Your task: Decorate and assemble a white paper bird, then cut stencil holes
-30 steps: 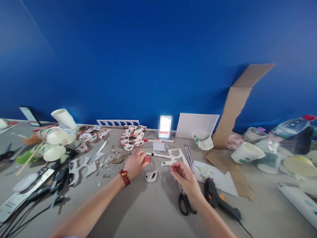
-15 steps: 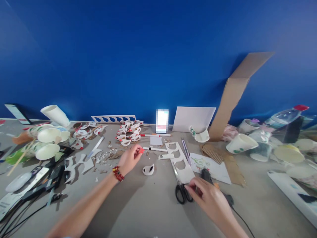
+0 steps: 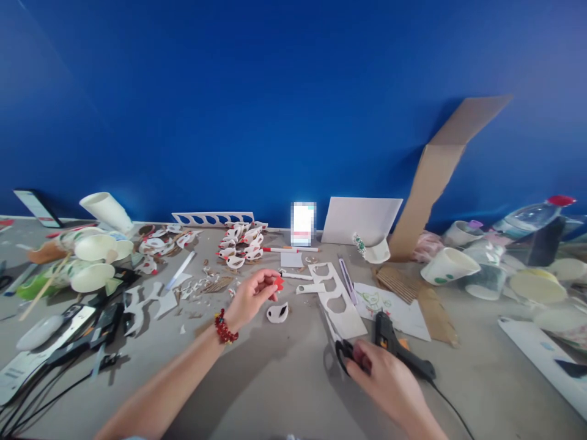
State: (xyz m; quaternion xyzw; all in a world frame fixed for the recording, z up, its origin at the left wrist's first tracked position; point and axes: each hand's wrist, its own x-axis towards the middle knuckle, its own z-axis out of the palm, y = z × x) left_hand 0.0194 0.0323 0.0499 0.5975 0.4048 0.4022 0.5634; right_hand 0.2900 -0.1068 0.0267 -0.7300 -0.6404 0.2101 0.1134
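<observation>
Between the thumb and fingers of my left hand [image 3: 255, 296] is a small red paper piece [image 3: 279, 283]. Just below it on the table lies a white bird-shaped cutout [image 3: 277, 313] with a black mark. My right hand [image 3: 384, 370] is closed around the black handles of the scissors [image 3: 343, 353], whose blades point away toward a white sheet with cut-out holes [image 3: 345, 315]. Right of the scissors rests a black glue gun [image 3: 397, 345] with its cord. A cluster of white and red bird pieces [image 3: 241, 244] stands farther back.
Paper scraps [image 3: 195, 287] lie left of centre. A cutter knife [image 3: 347, 281] and a drawing [image 3: 380, 302] are right of centre. Paper cups [image 3: 94, 263] crowd the left, with more cups [image 3: 449, 266] and a bottle [image 3: 527, 217] at right. A lit phone [image 3: 303, 225] stands by the blue wall.
My right hand has taken hold of the scissors and lifted their handles slightly. My left hand has moved right with the red paper piece, nearer the bird cutout.
</observation>
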